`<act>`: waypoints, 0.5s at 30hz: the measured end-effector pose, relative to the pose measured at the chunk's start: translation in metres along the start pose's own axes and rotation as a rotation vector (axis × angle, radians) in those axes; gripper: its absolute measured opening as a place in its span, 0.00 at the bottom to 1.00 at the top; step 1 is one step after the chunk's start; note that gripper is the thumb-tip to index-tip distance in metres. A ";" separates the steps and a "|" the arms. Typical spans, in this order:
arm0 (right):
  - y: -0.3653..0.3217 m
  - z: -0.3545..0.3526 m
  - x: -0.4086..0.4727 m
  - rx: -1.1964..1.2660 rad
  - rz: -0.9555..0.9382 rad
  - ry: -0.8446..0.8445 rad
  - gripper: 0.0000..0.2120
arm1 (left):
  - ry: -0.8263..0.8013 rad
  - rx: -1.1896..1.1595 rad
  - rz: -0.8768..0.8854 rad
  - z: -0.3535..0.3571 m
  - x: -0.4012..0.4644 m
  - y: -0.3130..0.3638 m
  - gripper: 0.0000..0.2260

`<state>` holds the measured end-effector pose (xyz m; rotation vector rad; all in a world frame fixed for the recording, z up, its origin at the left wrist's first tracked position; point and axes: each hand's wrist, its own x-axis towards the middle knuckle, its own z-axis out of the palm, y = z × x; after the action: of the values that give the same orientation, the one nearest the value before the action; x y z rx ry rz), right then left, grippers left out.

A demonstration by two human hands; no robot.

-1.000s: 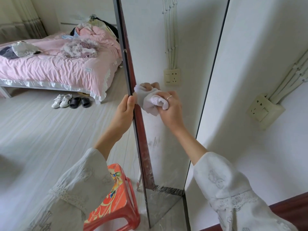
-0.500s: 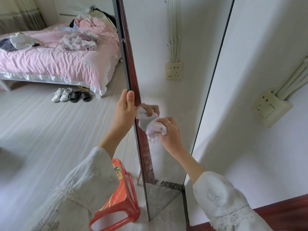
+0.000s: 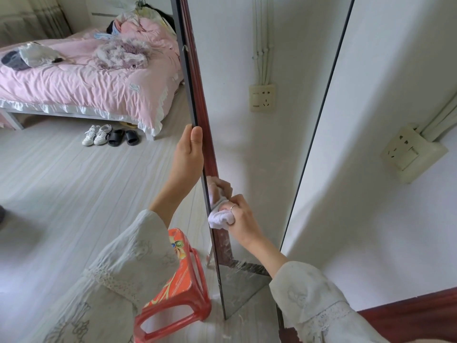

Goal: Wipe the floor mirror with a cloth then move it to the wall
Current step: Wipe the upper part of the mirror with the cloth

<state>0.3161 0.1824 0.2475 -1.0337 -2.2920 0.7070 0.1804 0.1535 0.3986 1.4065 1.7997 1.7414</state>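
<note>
The tall floor mirror (image 3: 249, 149) stands upright on the floor in the middle of the view, thin dark frame on both sides, its glass reflecting the white wall and a socket. My left hand (image 3: 188, 157) grips the mirror's left frame edge, thumb on the front. My right hand (image 3: 241, 216) holds a bunched white cloth (image 3: 218, 217) and presses it against the lower left part of the glass, close to the frame. Smears show on the glass near the bottom.
A red plastic stool (image 3: 178, 283) stands just left of the mirror's foot. The white wall (image 3: 385, 206) with a socket (image 3: 411, 154) and dark red skirting lies right of the mirror. A pink bed (image 3: 81, 85) and shoes (image 3: 97, 134) are far left on the pale floor.
My right hand has drawn the cloth down the glass along the left frame. My left hand has slid lower on the frame edge. The view has tilted slightly down.
</note>
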 end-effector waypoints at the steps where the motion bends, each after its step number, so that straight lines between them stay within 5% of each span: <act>1: 0.000 -0.007 0.000 -0.006 -0.001 -0.006 0.10 | 0.001 0.004 0.004 0.000 -0.001 0.000 0.15; 8: -0.029 -0.096 0.052 0.019 -0.050 0.490 0.12 | 0.031 -0.019 0.017 0.003 -0.002 0.002 0.15; 15: -0.016 -0.071 0.065 0.165 -0.015 0.545 0.09 | 0.034 -0.036 -0.008 0.004 0.000 0.000 0.15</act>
<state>0.3167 0.2414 0.3257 -0.9847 -1.7421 0.5178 0.1834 0.1556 0.3976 1.3619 1.7796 1.7945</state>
